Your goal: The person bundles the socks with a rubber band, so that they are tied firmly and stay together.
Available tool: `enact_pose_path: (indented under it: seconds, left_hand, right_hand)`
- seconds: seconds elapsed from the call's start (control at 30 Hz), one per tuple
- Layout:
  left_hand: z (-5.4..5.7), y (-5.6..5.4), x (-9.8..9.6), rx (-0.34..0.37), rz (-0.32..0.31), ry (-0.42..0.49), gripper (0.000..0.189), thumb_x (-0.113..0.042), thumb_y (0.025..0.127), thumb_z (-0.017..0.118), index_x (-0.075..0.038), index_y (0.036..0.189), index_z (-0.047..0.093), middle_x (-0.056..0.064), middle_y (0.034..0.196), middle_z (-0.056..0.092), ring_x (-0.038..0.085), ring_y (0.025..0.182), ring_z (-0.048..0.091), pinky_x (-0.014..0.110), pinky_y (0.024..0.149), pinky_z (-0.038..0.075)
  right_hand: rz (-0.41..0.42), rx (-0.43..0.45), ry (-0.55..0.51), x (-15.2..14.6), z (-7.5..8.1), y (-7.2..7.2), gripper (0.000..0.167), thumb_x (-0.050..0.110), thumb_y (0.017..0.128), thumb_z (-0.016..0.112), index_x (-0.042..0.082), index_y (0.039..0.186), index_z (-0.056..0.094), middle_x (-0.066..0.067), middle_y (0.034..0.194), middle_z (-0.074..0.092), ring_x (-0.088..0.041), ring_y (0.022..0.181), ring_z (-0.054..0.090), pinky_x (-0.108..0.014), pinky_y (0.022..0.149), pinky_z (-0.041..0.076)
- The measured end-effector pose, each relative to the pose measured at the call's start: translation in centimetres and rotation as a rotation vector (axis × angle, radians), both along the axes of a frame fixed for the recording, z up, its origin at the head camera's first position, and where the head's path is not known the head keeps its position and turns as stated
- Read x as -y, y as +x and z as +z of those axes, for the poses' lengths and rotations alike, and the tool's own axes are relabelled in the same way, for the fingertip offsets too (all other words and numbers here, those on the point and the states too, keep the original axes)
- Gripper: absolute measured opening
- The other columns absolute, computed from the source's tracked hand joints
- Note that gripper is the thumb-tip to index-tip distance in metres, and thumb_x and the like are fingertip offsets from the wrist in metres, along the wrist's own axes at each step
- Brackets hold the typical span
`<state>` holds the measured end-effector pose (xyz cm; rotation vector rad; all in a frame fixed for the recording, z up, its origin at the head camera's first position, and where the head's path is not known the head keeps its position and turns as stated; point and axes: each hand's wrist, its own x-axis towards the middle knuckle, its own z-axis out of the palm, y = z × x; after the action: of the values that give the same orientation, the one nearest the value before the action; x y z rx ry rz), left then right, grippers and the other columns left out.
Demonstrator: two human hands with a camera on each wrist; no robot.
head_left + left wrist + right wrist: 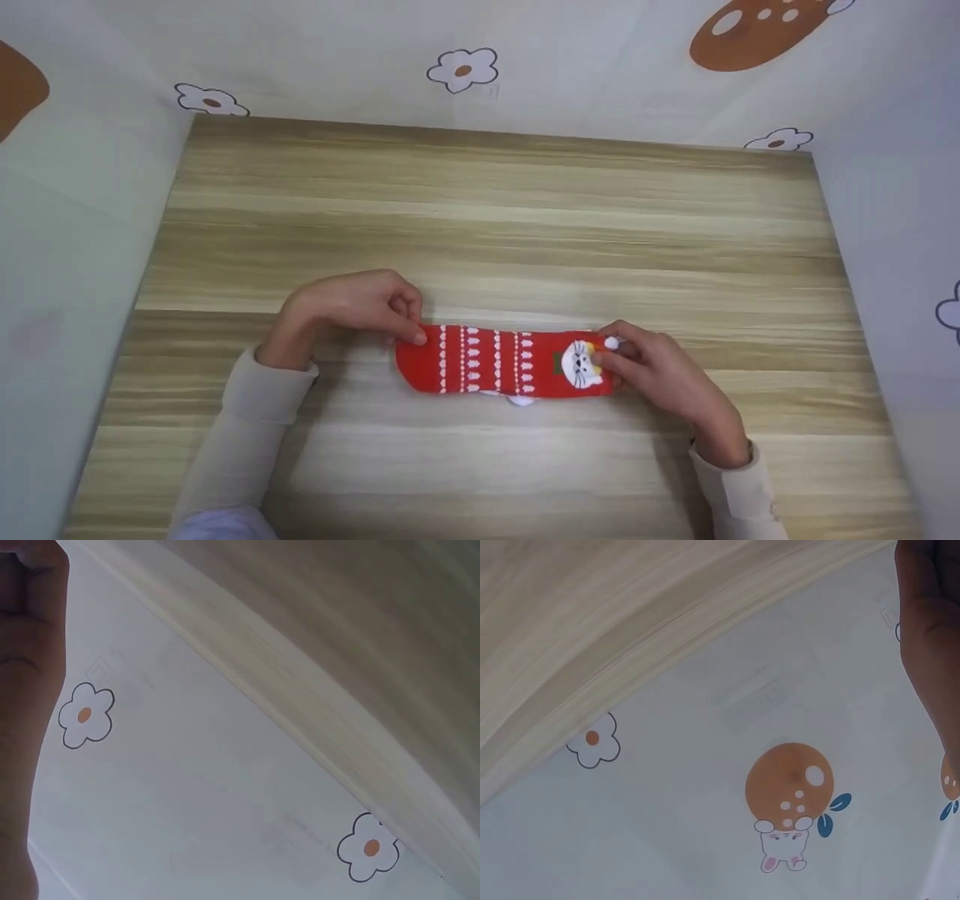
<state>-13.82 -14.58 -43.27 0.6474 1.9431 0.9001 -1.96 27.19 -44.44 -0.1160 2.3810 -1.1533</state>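
A red sock (484, 361) with white rows of hearts and tree shapes lies lengthwise between the two hands in the head view. Its rounded toe end is pinched by my left hand (367, 304), thumb on top. At the other end, beside a white cat face (581, 365), my right hand (664, 375) pinches the cuff between thumb and fingers. A small white pompom (612, 343) shows by the right fingers. Some white material (521, 400) peeks out below the sock's near edge. Both wrist views catch only part of each hand, and the sock is out of their sight.
The sock is over a wood-grain table (495, 217). Pale walls (585, 75) printed with flowers and orange shapes stand along its back and both sides. Light sleeves (247, 427) cover the forearms.
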Motion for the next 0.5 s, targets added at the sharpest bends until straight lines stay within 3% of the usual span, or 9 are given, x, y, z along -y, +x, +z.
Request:
enact_pose_path:
  seconds: [0.17,0.37,0.5]
  left_hand:
    - [-0.3,0.0,-0.9,-0.115,0.029,-0.010,0.015,-0.036,0.090,0.079,-0.023,0.097,0.075,-0.004,0.088,0.073,0.016,0.082,0.065,0.034,0.079,0.055]
    - [-0.5,0.4,-2.0,-0.139,0.016,-0.035,0.030,-0.036,0.091,0.078,-0.020,0.116,0.074,-0.005,0.102,0.074,0.015,0.093,0.067,0.034,0.086,0.057]
    - [-0.1,0.8,-2.8,-0.152,0.004,-0.056,0.036,-0.037,0.091,0.078,-0.018,0.121,0.073,-0.005,0.103,0.073,0.015,0.094,0.066,0.034,0.085,0.057]
  right_hand:
    - [-0.006,-0.015,0.003,-0.5,0.3,-0.1,0.035,0.042,0.095,0.073,0.025,0.124,0.064,0.001,0.087,0.075,-0.018,0.077,0.068,-0.026,0.070,0.058]
    - [-0.047,-0.085,0.002,-1.0,0.7,-0.1,0.046,0.040,0.099,0.069,0.018,0.139,0.059,-0.001,0.077,0.071,-0.020,0.071,0.066,-0.025,0.070,0.055]
    - [-0.114,-0.149,0.008,-1.4,0.8,-0.1,0.036,0.039,0.109,0.051,0.014,0.126,0.071,-0.002,0.072,0.068,-0.024,0.070,0.065,-0.026,0.071,0.052]
